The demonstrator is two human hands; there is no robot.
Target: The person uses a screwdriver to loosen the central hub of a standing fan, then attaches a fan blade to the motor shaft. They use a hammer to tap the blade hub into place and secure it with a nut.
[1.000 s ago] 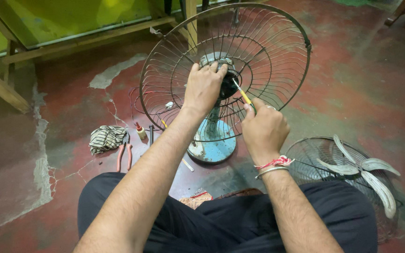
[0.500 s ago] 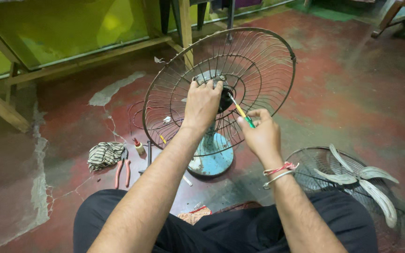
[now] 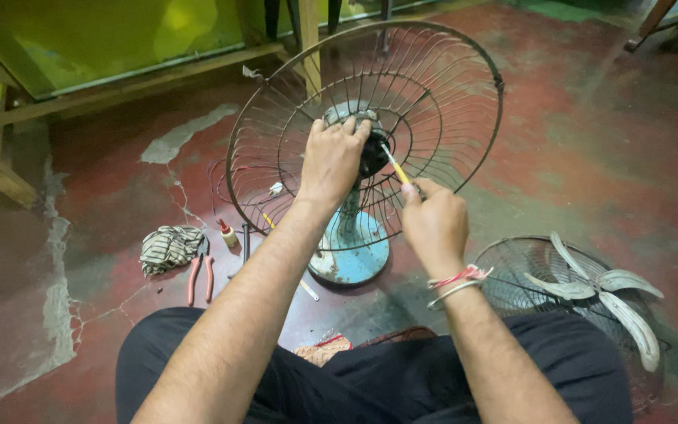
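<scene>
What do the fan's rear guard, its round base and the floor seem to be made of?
Rear guard: thin metal wire, dark, dull and possibly rusty. Round base: probably metal or plastic painted light blue, scuffed and stained. Floor: likely cement coated red, worn, with cracks and grey patches.

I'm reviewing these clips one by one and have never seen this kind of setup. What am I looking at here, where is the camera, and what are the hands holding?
There is no machine here: the single picture comes from a camera worn on a person's head, looking down over their own arms and lap. They sit on a worn red floor. The left hand grips the motor hub of a table fan, inside its round wire fan guard. The right hand holds a yellow-handled screwdriver aimed at that hub. The fan stands on a pale blue base. On the floor lie red-handled pliers, a striped cloth, and, to the right, a second guard with the fan blades resting on it.
</scene>
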